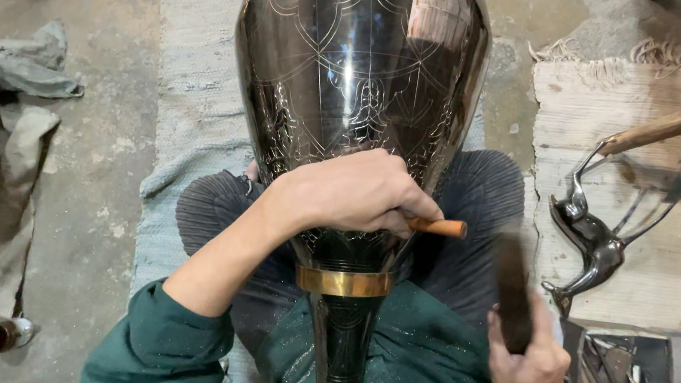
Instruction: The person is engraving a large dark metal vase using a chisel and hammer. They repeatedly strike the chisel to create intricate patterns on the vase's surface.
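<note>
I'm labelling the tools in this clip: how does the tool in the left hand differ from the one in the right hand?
The chisel in the left hand is thin, with a light orange-brown handle end poking from the fist, held level against the dark engraved vase. The mallet in the right hand is thicker and dark, stands nearly upright, clear of the vase, and is blurred, while the chisel looks sharp. Both are gripped in a closed fist.
</note>
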